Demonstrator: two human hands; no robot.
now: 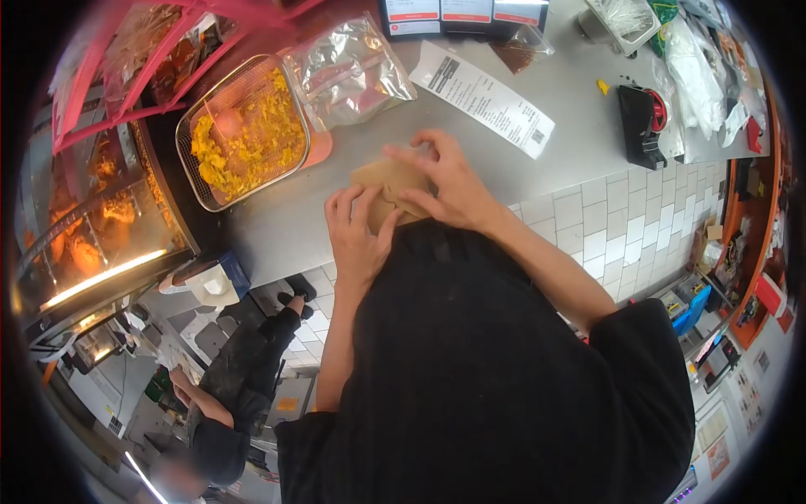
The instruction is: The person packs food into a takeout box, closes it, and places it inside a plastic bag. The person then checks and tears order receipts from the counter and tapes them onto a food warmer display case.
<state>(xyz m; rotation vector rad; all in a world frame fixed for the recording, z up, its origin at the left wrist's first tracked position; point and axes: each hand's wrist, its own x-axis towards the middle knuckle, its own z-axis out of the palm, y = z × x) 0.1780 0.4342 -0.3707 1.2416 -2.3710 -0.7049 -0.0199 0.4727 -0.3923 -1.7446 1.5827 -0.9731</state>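
The brown paper package [370, 175] lies at the near edge of your metal surface [588, 126], between your hands. Your left hand [359, 231] curls its fingers over one side; whether they pinch it you cannot tell. Your right hand [453, 183] has its fingers spread, the thumb against the package. Beyond it on the surface are a printed receipt [487, 99] and a foil bag [353, 71], beside a wire basket [179, 139] of yellow food [252, 134]. A lit cabinet [101, 202] stands to your left, pale floor tiles [588, 218] show below, and another person [243, 361] is behind, to the left.
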